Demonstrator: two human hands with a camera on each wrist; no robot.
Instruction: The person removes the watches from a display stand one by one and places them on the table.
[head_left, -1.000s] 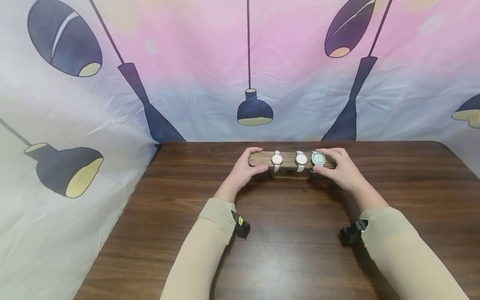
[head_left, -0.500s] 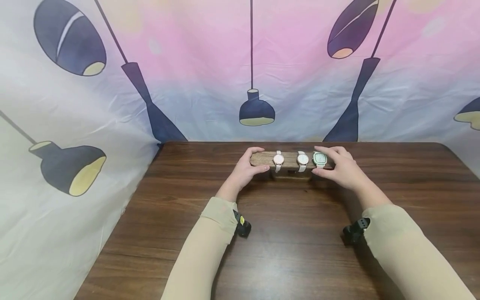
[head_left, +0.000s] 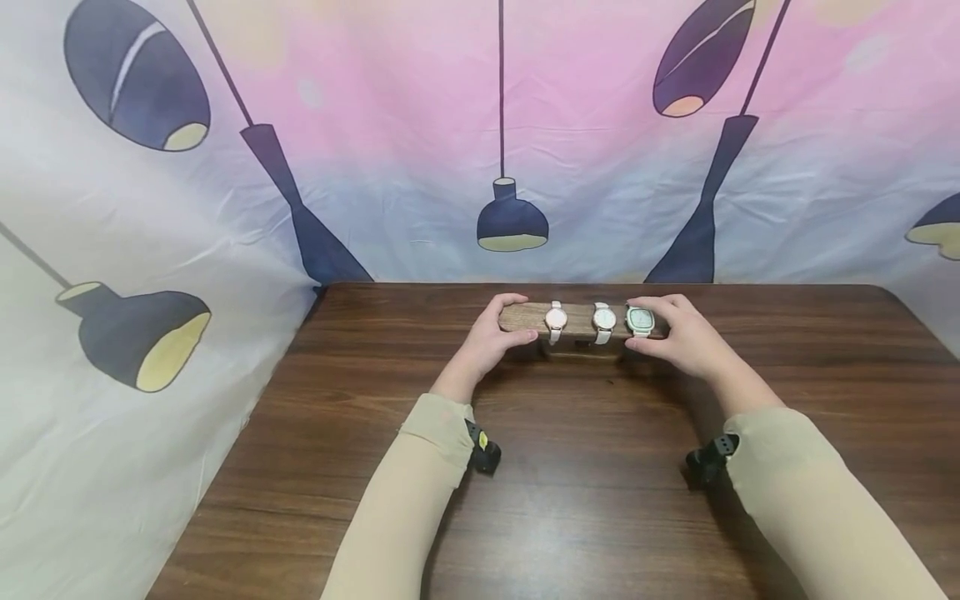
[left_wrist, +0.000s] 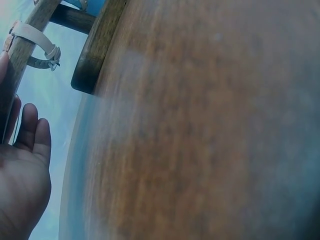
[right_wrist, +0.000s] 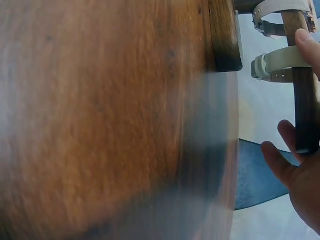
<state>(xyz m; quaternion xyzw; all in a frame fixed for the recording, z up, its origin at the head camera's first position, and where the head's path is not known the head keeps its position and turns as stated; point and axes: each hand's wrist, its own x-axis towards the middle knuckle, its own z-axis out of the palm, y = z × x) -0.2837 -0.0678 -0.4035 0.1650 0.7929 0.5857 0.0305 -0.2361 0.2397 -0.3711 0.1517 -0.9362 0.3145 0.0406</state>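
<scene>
A wooden watch stand (head_left: 579,320) stands near the far edge of the dark wooden table (head_left: 585,467). Three watches hang on its bar: a pink-faced one (head_left: 556,319), a white-faced one (head_left: 603,320) and a square green-faced one (head_left: 639,319). My left hand (head_left: 491,337) grips the bar's left end, thumb in front and fingers over the top. My right hand (head_left: 678,333) grips the right end beside the green watch. In the left wrist view the bar (left_wrist: 22,55) and a strap (left_wrist: 37,42) show above my palm (left_wrist: 22,175). The right wrist view shows the bar (right_wrist: 304,100) and straps (right_wrist: 280,60).
A printed cloth backdrop (head_left: 480,142) with lamp shapes hangs right behind the table and down the left side (head_left: 112,350). Bare tabletop lies between my forearms and the stand. Small black cameras sit at my wrists (head_left: 483,454) (head_left: 705,462).
Both hands keep their hold on the stand's ends. The stand and watches have barely shifted in view; only the head camera moved slightly.
</scene>
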